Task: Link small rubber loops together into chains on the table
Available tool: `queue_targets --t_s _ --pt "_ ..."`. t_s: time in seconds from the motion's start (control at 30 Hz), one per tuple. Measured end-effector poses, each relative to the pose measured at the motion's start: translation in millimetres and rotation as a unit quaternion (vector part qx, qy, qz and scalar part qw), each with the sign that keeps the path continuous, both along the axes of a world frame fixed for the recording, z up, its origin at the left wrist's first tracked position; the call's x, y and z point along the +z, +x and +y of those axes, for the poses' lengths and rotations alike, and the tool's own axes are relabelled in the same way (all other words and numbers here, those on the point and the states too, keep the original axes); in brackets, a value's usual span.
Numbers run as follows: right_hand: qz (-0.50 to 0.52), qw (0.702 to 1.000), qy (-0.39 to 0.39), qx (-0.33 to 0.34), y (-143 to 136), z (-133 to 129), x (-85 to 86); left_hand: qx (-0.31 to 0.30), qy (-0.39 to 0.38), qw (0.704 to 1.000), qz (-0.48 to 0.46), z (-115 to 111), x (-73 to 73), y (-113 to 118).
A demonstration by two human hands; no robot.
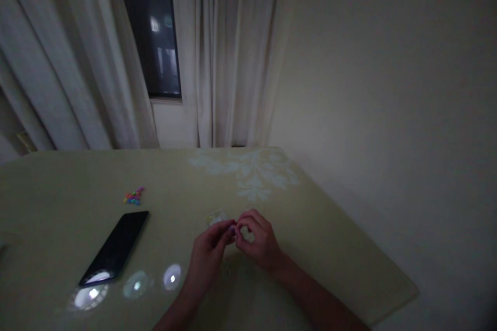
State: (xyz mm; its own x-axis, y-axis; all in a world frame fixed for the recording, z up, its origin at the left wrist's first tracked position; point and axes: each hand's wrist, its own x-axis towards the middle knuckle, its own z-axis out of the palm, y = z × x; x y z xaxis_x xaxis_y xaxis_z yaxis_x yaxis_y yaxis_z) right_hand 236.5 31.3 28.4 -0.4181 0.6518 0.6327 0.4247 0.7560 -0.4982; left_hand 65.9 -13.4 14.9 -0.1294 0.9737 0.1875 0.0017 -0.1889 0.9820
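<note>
Over the table's middle, my left hand (pixel 213 249) and my right hand (pixel 259 240) meet at the fingertips. Between them is a small pale purple object (pixel 232 228), mostly covered by the fingers. The left thumb and fingers pinch it from the left. My right thumb and index finger close on its right side in a ring shape; what exactly they grip is too small to name. Just behind the left fingers lies a small clear packet (pixel 216 217) with some yellow on it, partly hidden by the hand.
A black tablet or phone (pixel 115 248) lies on the table (pixel 174 176) at the left. Beyond it is a small pile of colourful pieces (pixel 134 196). Curtains (pixel 240 51) and a dark window (pixel 153 26) stand behind; a wall (pixel 380 103) runs along the right edge.
</note>
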Motion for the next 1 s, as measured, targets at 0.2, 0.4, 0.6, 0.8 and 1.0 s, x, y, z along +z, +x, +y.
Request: queue_targets --t_s 0.2,0.4,0.6,0.8,1.0 --pt "-0.125 0.992 -0.024 0.014 -26 44 20.7 0.142 0.076 0.961 0.224 24 -8.5 -50" --pt "-0.32 0.946 -0.021 0.037 -60 85 28.7 0.086 0.099 0.914 0.384 36 -31.8 -70" --pt "-0.334 0.934 -0.067 0.106 -63 95 26.0 0.028 0.049 0.92 0.388 35 -34.4 -68" --pt "-0.144 0.979 -0.122 0.082 -20 68 24.9 0.044 0.083 0.906 0.412 23 -7.4 -64" --pt "-0.08 0.974 -0.207 0.05 30 44 7.7 -0.137 0.024 0.893 0.428 -2 4.9 -27"
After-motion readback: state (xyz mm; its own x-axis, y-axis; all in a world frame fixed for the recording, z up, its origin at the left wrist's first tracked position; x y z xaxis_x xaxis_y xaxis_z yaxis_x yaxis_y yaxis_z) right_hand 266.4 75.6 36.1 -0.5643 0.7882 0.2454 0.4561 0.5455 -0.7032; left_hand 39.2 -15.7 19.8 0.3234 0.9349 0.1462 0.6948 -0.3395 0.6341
